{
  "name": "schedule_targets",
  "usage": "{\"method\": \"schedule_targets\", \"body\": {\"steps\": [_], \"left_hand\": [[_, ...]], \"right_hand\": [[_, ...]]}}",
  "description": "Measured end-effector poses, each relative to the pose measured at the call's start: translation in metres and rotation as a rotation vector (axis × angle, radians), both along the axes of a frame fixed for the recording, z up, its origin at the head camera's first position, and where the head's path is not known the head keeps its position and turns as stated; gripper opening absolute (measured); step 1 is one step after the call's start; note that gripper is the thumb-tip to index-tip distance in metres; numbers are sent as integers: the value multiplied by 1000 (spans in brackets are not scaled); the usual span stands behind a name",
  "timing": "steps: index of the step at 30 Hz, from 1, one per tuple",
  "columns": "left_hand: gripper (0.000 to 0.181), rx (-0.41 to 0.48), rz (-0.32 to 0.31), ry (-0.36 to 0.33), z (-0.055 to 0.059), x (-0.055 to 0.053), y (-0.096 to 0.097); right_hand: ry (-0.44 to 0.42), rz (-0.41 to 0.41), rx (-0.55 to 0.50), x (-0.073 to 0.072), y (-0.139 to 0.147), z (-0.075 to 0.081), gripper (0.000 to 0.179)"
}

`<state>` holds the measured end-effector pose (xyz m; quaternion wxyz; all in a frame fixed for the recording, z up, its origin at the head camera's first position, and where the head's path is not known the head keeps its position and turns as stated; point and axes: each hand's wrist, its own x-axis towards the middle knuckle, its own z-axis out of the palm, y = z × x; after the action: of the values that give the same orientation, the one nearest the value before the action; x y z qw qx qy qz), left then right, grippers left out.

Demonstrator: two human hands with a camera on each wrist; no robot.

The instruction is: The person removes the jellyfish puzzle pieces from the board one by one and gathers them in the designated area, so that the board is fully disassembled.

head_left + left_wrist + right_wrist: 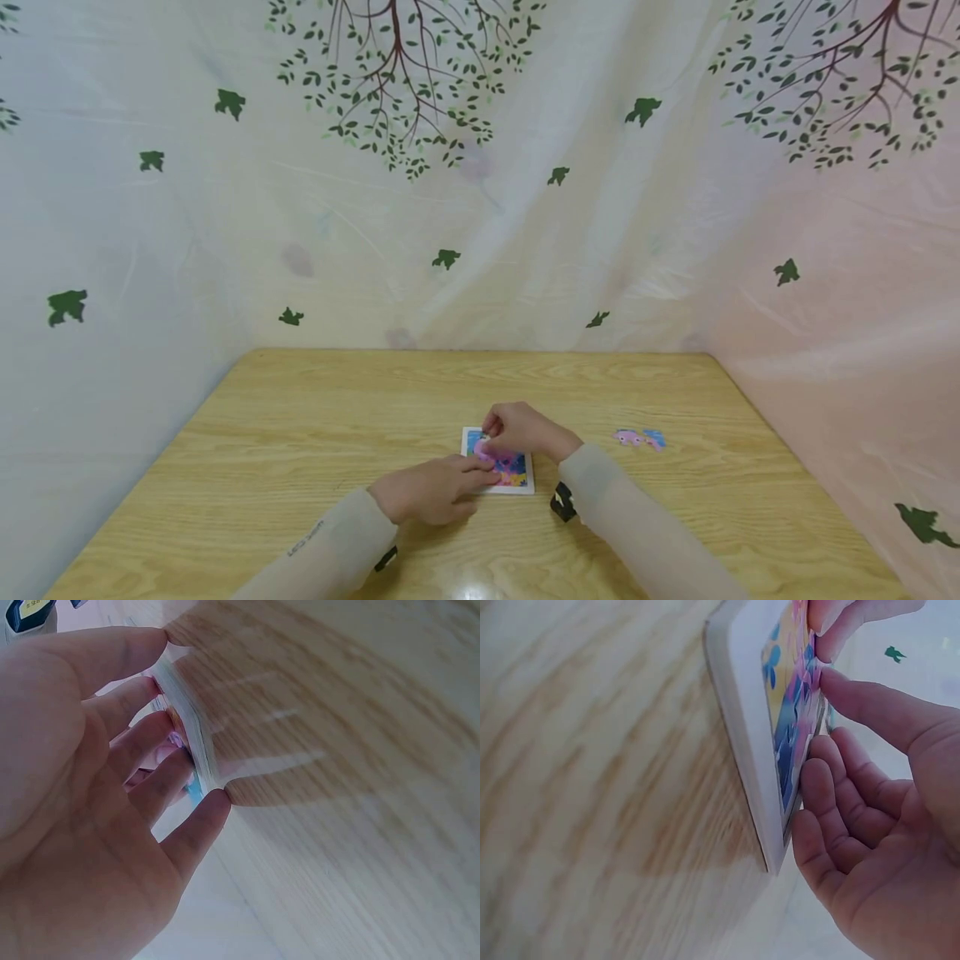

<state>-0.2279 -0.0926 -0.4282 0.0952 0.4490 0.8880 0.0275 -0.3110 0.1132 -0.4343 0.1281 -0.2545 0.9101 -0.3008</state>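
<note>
White-rimmed, flat rectangular puzzle frame [519, 490] lies beneath two working hands

Within the frame's rim sits a jigsaw picture [517, 467] in pink, blue and yellow, partly covered by the hands, so how full the frame is cannot be told. The left hand [435, 489] reaches over the frame from its near left, fingers extended and relaxed, grasping nothing. The right hand [525, 429] arches over the frame's far part with bent fingers, the thumb tip at the picture; whether it pinches a piece cannot be told. Right of the frame, well apart from it, lie a loose pink puzzle piece [628, 437] with dark spots and, just beside that, a blue-and-pink puzzle piece [656, 439]. Under the frame spreads a yellowish wood-grain table [337, 417]; beyond it hangs a pale curtain [510, 250] printed with green shapes.
</note>
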Motion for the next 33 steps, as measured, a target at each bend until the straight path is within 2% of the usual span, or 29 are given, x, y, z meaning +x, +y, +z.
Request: {"method": "schedule_targets", "body": {"steps": [5,13,24,33], "left_hand": [[53,11,11,-23,3,2,1],[53,10,23,-40,4,2,1],[53,-14,23,-21,3,3,1],[53,2,31,-26,4,3,0]], "right_hand": [[4,-5,-38,0,-2,1,24],[-43,-12,-77,-2,-1,-1,23],[13,-19,-107,-2,0,-3,10],[4,7,-127,0,1,2,15]]}}
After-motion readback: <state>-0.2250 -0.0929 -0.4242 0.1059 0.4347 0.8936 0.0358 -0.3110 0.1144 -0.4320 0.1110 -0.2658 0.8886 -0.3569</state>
